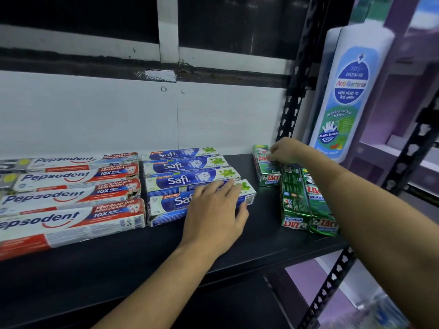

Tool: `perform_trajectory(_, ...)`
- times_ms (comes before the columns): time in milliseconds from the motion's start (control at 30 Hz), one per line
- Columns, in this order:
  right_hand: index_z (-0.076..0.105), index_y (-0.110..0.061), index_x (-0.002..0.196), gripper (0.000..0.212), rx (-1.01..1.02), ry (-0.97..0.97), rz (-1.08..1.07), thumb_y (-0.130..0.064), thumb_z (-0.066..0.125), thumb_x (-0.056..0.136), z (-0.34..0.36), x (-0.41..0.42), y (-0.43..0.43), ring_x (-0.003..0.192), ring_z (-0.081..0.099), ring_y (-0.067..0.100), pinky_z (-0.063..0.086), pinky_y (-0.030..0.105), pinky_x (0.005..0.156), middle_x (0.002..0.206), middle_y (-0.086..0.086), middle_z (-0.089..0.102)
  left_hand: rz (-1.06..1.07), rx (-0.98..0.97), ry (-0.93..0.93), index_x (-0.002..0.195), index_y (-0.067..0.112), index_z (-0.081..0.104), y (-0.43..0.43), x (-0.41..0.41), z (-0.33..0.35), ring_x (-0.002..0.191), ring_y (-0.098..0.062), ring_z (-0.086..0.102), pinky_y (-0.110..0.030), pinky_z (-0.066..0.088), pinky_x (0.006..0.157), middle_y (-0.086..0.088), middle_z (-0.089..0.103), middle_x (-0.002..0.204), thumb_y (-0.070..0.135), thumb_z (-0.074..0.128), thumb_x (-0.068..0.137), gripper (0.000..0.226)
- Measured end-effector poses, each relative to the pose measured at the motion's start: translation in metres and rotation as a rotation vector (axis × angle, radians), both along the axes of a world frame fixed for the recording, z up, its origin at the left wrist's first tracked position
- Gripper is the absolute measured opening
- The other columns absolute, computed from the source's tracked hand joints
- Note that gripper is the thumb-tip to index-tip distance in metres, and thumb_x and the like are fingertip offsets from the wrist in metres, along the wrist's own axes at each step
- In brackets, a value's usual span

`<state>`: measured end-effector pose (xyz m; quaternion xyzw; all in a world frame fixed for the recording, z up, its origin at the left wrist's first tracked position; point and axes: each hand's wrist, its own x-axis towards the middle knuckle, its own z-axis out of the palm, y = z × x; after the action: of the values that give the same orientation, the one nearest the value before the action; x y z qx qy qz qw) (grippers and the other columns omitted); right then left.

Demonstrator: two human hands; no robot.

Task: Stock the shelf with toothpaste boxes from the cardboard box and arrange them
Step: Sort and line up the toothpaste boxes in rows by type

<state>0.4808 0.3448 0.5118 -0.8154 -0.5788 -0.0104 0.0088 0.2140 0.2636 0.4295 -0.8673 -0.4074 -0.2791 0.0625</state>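
Black shelving [237, 245] is filling my feed, backed by a white wall [95, 115], with a perforated black upright [299, 79] rising at the right. Beside that upright a tall white wash bottle [349, 91] is standing on the neighbouring unit.

I am seeing three groups of toothpaste lying flat on the shelf. Four Pepsodent boxes [71, 193] are sitting in rows at the left. Just beside them, four Safi boxes [180, 166] are lying one behind another in the middle.

The left hand [213, 210] is resting on the front Safi box [166, 207]. Its fingers are lying mostly straight across the top, and the thumb is pressing against the front face near the right end.

At the right, two green Zact boxes [306, 205] are lying side by side, pointing front to back. The right hand [283, 150] is reaching over them, its fingers curling and pinching the far end of the rear Zact box [267, 172], which is lying just behind the pair, near the wall.
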Motion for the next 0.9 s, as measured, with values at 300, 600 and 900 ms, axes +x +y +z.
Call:
perform_trajectory(300, 0.072, -0.019, 0.115, 0.073, 0.028, 0.023, 0.025, -0.079, 0.053, 0.078, 0.002, -0.011, -0.005, 0.096, 0.061, 0.026, 0.045, 0.042, 0.087, 0.099, 0.002, 0.068, -0.007, -0.019, 0.030, 0.139, 0.025, 0.054, -0.001, -0.001, 0.002, 0.135, -0.014, 0.044, -0.036, 0.030, 0.110, 0.007, 0.051, 0.146, 0.048, 0.035, 0.096, 0.052)
perform_trajectory(600, 0.057, -0.048, 0.130, 0.044, -0.048, 0.157, 0.319, -0.040, 0.069, 0.089, 0.023, -0.014, -0.026, 0.125, 0.049, 0.014, 0.035, 0.040, 0.106, 0.138, -0.013, 0.055, -0.012, -0.027, 0.018, 0.137, 0.024, 0.056, 0.000, 0.000, 0.002, 0.133, -0.015, 0.046, -0.038, 0.033, 0.109, 0.006, 0.053, 0.144, 0.048, 0.035, 0.094, 0.054)
perform_trajectory(900, 0.058, -0.038, 0.134, 0.059, 0.046, 0.112, 0.269, -0.060, 0.068, 0.080, 0.001, -0.018, -0.020, 0.125, 0.051, 0.024, 0.042, 0.032, 0.092, 0.137, 0.000, 0.059, -0.020, -0.027, 0.030, 0.145, 0.028, 0.046, -0.001, -0.002, 0.003, 0.140, -0.010, 0.036, -0.033, 0.024, 0.114, 0.011, 0.043, 0.151, 0.049, 0.037, 0.099, 0.051)
